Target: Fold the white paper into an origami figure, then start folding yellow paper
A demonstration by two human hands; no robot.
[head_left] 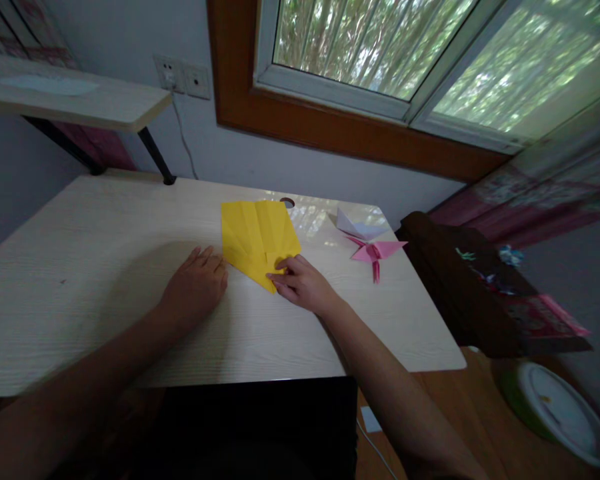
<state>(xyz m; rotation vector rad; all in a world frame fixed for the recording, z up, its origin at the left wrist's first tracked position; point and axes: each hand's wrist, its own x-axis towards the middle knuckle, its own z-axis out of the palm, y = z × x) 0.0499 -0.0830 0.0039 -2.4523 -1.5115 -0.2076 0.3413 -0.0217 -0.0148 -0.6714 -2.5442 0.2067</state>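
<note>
A sheet of yellow origami paper [253, 230] lies on the pale wood-grain table, creased into several panels and folded to a point at its near end. My right hand [305, 285] is at that point, with the thumb and curled fingers closed on the paper's lower right edge. Just left of the sheet, my left hand [196, 279] rests flat on the tabletop, its fingertips close to the paper's left edge. Whether they touch it I cannot tell.
A pink folded paper figure [374, 251] and a white folded paper boat [357, 227] sit at the table's [410, 333] right side. Behind the sheet is a cable hole [287, 202]. A raised shelf [125, 110] stands at the back left, below a wall socket [183, 75].
</note>
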